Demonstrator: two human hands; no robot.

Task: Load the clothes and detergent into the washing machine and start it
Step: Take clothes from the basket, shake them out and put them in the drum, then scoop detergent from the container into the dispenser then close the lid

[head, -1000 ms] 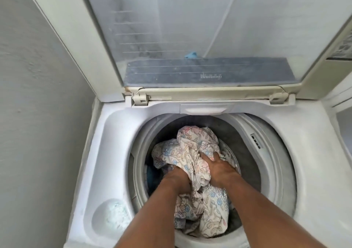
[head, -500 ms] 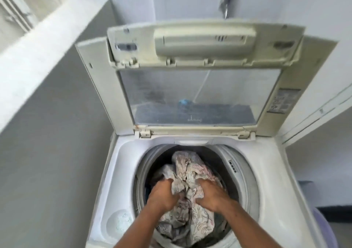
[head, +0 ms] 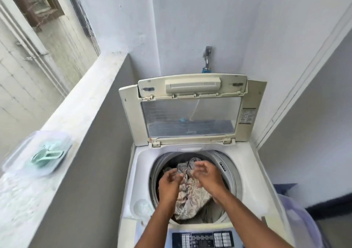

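The white top-loading washing machine (head: 253,181) stands with its lid (head: 190,107) raised against the back wall. A floral cloth (head: 190,194) lies bunched in the drum (head: 228,173) over darker clothes. My left hand (head: 169,185) hovers above the drum's left side, fingers apart, holding nothing. My right hand (head: 207,175) is above the cloth on the right, fingers spread and slightly blurred, also free of the cloth. The blue control panel (head: 203,239) runs along the machine's near edge. A round detergent recess (head: 142,207) sits at the front left of the top.
A grey half wall with a white ledge (head: 80,110) runs along the left, carrying a clear plastic box (head: 43,152) with pale green items inside. A tap (head: 207,57) sticks out of the back wall. A lilac basket (head: 299,221) stands at the right.
Both hands have let go of the floral cloth and lifted out of the drum. The view has pulled back and up, showing the ledge, the tap and the control panel.
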